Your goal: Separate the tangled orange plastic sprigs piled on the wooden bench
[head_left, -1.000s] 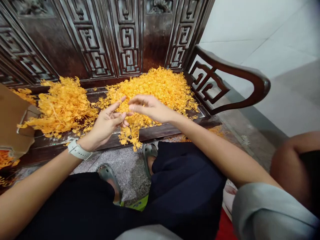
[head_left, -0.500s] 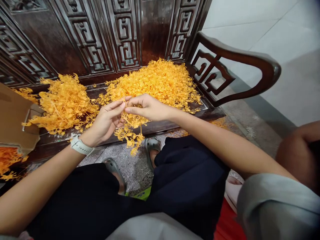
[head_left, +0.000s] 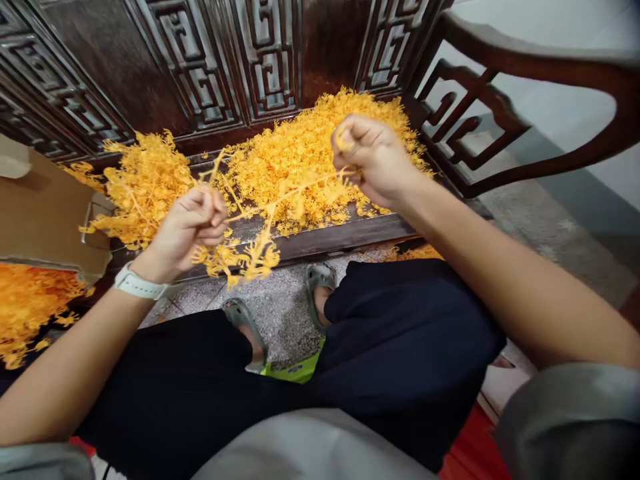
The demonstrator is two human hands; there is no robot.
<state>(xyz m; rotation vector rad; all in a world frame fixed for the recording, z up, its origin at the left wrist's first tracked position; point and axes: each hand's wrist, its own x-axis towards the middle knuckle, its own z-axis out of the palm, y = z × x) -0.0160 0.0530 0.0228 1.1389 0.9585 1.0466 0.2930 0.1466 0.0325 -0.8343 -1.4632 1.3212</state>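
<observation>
A yellow plastic sprig (head_left: 295, 191) with curly branches is stretched between my two closed hands. Its stem end is in my left hand (head_left: 197, 223), and more of its branches hang below, over the bench's front edge. My right hand (head_left: 367, 157), higher and farther right, grips the other end, with a yellow piece showing between its fingers. Behind lies a big heap of small yellow pieces (head_left: 295, 150) on the dark wooden bench (head_left: 345, 235). A looser pile of yellow sprigs (head_left: 145, 190) rests beyond my left hand.
A cardboard box (head_left: 45, 207) stands at the left, with orange-yellow pieces (head_left: 30, 300) below it. The bench's carved back (head_left: 200, 67) rises behind the heaps, and its curved armrest (head_left: 540, 60) juts out at the right. A green item (head_left: 295, 370) lies between my feet.
My hands, close together before, have moved apart, the right one up and to the right, the left one slightly left. The sprig between them is now drawn out. The view has shifted.
</observation>
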